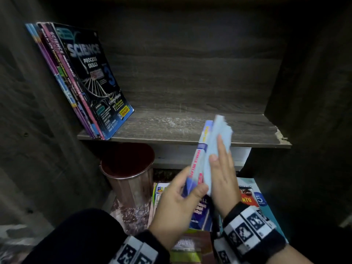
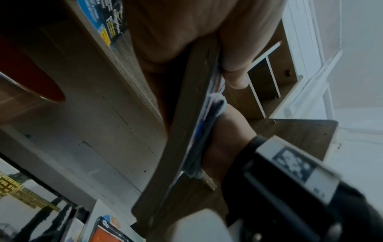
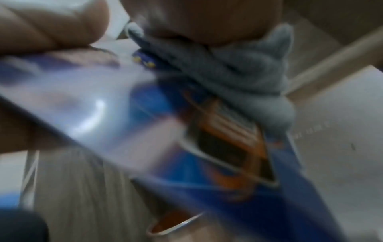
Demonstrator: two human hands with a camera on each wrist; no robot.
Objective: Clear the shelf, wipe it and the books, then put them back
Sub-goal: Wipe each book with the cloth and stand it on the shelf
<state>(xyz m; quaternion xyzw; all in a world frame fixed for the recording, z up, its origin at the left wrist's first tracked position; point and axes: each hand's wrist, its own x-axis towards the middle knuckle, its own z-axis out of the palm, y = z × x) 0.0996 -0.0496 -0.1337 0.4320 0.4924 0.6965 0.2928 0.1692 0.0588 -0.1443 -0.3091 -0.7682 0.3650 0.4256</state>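
A thin blue and purple book [image 1: 197, 164] stands almost upright in front of the dark wooden shelf [image 1: 190, 130]. My left hand [image 1: 187, 187] grips its lower spine between thumb and fingers. My right hand [image 1: 219, 161] lies flat with straight fingers and presses a light blue cloth [image 1: 222, 128] against the book's right cover. The right wrist view shows the cloth [image 3: 238, 73] bunched on the blurred cover [image 3: 145, 117]. In the left wrist view the book [image 2: 192, 114] appears edge on, with the cloth [image 2: 216, 104] behind it. Several books [image 1: 85, 79] lean at the shelf's left end.
A copper bin [image 1: 127, 174] stands below the shelf on the left. Several more books [image 1: 255, 197] lie stacked on the floor under my hands. The shelf's right front corner [image 1: 282, 139] is chipped. Dark side walls close the shelf in.
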